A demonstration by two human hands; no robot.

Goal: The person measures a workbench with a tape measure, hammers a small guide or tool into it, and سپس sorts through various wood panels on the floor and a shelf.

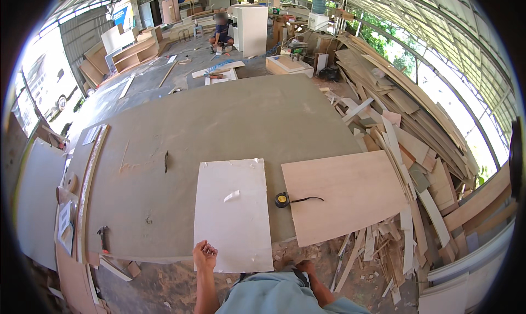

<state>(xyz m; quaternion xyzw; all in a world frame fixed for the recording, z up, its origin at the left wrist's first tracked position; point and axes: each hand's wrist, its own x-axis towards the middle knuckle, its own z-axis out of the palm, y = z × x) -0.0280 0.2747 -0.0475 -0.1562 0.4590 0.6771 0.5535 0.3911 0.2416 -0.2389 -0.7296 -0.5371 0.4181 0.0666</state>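
Note:
A white rectangular board [233, 221] lies on the large grey-brown work surface in front of me, with a small curled white scrap [232, 196] on it. My left hand [205, 255] is over the board's near left corner, its fingers curled in; anything inside them is hidden. Down by my right hip, beside my light blue shirt [285, 295], is my right hand [306, 267]; its fingers are mostly out of sight. A black and yellow tape measure [282, 199] rests between the white board and a light wooden panel [345, 196], with a dark strap trailing onto the panel.
A hammer-like tool [103, 240] lies at the work surface's near left, a dark slim object [166, 161] farther in. Wood offcuts [405, 144] pile up on the right. Farther back, a person [222, 32] crouches by a white cabinet [253, 32].

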